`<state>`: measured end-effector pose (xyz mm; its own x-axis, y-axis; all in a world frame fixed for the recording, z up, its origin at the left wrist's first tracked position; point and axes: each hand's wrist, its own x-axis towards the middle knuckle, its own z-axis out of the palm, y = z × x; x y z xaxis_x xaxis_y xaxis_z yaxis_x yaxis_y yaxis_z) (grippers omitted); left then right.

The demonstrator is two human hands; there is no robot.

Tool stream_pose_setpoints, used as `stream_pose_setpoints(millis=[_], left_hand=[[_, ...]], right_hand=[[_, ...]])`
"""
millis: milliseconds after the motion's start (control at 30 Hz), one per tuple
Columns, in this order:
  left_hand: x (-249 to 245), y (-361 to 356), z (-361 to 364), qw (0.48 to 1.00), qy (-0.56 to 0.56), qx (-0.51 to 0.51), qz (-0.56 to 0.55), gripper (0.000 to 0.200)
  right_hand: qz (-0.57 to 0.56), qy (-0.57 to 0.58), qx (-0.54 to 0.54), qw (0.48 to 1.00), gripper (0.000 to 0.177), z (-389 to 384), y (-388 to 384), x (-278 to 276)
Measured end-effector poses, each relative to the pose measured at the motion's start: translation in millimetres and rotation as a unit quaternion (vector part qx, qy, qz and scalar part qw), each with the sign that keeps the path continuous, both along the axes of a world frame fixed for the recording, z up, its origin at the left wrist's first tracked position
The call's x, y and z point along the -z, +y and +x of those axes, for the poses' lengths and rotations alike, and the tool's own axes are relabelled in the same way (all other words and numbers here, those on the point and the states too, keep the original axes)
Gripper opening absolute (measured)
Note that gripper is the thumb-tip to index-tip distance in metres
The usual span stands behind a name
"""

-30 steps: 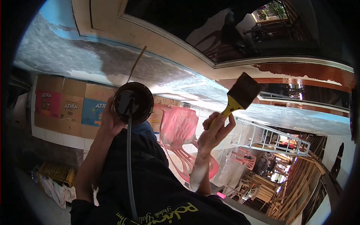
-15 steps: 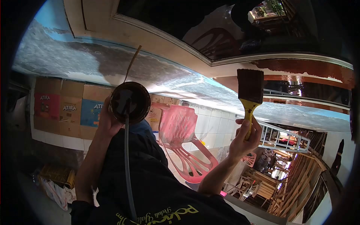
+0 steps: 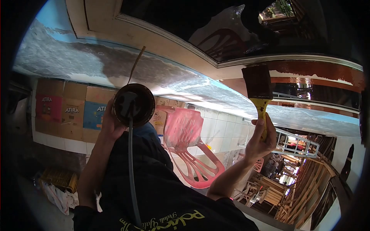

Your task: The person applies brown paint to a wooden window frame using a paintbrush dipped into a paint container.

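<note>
My left hand [image 3: 112, 121] is wrapped round a round can [image 3: 151, 101], its open top facing me and its inside dark. A thin stick [image 3: 137, 63] juts out past the can's rim. In my right hand [image 3: 263, 139] is a wide paintbrush by its yellow handle [image 3: 262, 111]. Dark brown covers the bristles [image 3: 257, 81], whose tips are right at the pale lower ledge of the window frame [image 3: 231, 64]. Beside the brush, glossy reddish-brown paint [image 3: 308, 67] with a ragged edge lies on the frame.
Dark reflective glass [image 3: 216, 34] fills the top, above a patchy grey and blue wall [image 3: 173, 75]. Behind me stand a pink plastic chair [image 3: 185, 127] and flattened cardboard [image 3: 73, 100]. A metal ladder [image 3: 295, 142] and stacked timber [image 3: 304, 192] are at right. A grey cord [image 3: 132, 173] crosses my dark shirt.
My right hand and the paintbrush have shifted right and slightly up, with the bristles now closer to the frame. My left hand and the can have stayed nearly still.
</note>
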<state>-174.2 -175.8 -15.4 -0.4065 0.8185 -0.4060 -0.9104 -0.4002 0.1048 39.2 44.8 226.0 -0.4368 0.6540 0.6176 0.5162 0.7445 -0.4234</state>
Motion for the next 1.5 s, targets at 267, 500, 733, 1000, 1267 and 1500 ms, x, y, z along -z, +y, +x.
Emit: stream_pose_setpoints(millis=[267,500,733,1000,1267,1500], left_hand=[[0.9,2.9,1.3,1.0,-0.004,0.004,-0.016,0.044],[-6.2,4.3,2.9,1.0,0.0,0.0,-0.014,0.043],[-3.9,7.4,4.6,1.0,0.002,-0.002,-0.003,0.041],[-4.8,5.0,1.9,1.0,0.008,-0.006,0.001,0.043],[-1.6,5.2,2.1,1.0,-0.02,-0.005,-0.008,0.045],[-1.2,7.1,2.6,1.0,-0.009,-0.008,0.002,0.045]], right_hand=[[0.021,-0.023,0.017,0.999,0.025,-1.6,4.7,2.5],[-0.001,-0.013,0.042,0.999,0.024,2.7,-0.2,-8.3],[0.036,-0.027,0.035,0.998,0.024,-7.7,3.3,-1.6],[0.011,0.013,0.036,0.999,0.024,-3.8,0.1,3.7],[0.027,-0.009,0.054,0.998,0.024,-2.4,-0.8,5.3],[0.026,-0.004,0.053,0.998,0.023,-9.1,0.4,13.0]])
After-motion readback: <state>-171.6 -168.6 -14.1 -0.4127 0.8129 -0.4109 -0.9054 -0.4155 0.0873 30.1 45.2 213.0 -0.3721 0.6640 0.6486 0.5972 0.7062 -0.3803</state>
